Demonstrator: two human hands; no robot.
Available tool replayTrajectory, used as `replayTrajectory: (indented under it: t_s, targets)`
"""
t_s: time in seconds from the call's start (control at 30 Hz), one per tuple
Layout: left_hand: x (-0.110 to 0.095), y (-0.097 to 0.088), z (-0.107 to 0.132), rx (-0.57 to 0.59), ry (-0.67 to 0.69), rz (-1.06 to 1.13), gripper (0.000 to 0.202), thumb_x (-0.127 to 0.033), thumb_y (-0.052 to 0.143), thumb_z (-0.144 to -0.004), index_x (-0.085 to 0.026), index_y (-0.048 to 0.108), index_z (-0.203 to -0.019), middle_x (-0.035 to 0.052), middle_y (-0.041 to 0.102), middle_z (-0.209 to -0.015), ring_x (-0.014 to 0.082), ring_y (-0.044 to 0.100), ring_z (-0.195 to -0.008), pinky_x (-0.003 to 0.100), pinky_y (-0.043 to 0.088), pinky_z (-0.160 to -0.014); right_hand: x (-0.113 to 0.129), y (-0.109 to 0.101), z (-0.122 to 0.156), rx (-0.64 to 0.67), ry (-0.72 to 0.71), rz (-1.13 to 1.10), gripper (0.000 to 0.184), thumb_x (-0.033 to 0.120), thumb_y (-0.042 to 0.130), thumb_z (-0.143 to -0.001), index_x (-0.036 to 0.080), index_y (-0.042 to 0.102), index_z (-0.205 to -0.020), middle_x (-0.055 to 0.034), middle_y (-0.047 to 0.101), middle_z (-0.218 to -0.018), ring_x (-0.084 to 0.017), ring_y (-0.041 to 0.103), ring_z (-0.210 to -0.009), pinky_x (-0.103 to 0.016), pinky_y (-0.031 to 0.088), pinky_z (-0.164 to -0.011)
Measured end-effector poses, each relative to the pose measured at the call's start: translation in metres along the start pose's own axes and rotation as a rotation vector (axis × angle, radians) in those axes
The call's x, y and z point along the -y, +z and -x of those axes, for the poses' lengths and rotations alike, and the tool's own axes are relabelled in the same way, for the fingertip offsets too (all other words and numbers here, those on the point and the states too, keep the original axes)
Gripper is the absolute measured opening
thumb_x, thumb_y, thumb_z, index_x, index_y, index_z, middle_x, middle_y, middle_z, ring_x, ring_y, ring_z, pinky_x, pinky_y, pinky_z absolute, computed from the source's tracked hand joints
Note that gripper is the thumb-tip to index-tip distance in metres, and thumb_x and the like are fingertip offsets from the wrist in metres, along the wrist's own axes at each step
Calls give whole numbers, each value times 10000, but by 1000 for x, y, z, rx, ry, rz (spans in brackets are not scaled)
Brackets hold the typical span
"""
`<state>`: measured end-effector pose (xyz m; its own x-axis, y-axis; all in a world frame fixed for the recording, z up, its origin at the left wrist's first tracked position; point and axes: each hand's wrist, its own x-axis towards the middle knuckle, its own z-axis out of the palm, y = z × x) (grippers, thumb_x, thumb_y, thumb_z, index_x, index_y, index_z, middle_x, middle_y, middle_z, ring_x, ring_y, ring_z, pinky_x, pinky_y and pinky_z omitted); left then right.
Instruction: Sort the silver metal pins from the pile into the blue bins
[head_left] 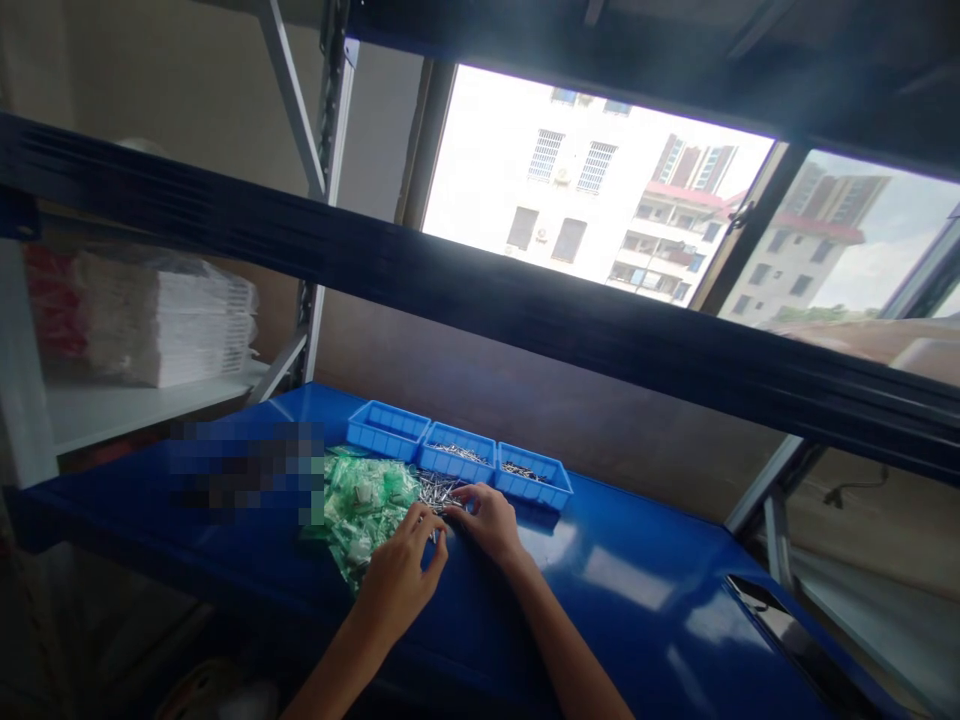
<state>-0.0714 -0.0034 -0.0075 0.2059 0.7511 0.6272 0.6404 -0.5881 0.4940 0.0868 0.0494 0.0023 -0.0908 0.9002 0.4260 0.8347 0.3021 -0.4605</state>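
Both my hands rest on a blue table beside a loose heap of small metal pins. My left hand has its fingers curled and its fingertips at the near edge of the heap. My right hand has its fingers bent and touches the pins; whether it pinches one is too small to tell. A pile of small green plastic bags lies just left of my left hand. Three blue trays stand in a row behind the heap: the left one, the middle one and the right one, the last two with pins in them.
A dark shelf beam crosses overhead. A stack of white goods sits on a shelf at the left. A blurred patch covers part of the table. A dark flat object lies at the table's right edge. A window is behind.
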Motion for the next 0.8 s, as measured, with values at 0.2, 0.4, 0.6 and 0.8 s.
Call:
replayTrajectory:
  t_s: [0.2, 0.4, 0.6, 0.8]
  targets:
    - [1, 0, -1, -38, -47, 32, 175, -243, 352, -848, -193, 520, -852, 46, 533, -915, 127, 576, -658, 246, 491, -546, 4, -5, -2, -117, 12, -6, 228, 432, 567, -749, 261, 695, -827, -12, 670, -758, -154, 574, -618, -233, 362, -541]
    - [0, -2, -1, 7, 3, 74, 200, -218, 359, -839, -196, 539, -923, 53, 540, -948, 152, 583, -789, 258, 507, -623, 8, -5, -2, -123, 84, -124, 217, 412, 581, -732, 239, 696, -795, -9, 681, -753, -155, 580, -601, -238, 388, -543]
    - [-5, -3, 0, 110, 76, 43, 212, -176, 382, -812, -201, 560, -925, 40, 554, -972, 154, 586, -832, 286, 498, -741, 7, -1, -1, -80, 80, -126, 201, 389, 573, -741, 260, 704, -821, -4, 692, -732, -169, 607, -614, -252, 408, -551]
    - [-9, -9, -2, 118, 152, 92, 234, -156, 390, -811, -209, 573, -947, 41, 562, -973, 152, 574, -866, 291, 484, -781, 13, -7, -2, -153, 119, -286, 293, 428, 632, -681, 245, 686, -904, -16, 681, -706, -167, 597, -599, -260, 437, -553]
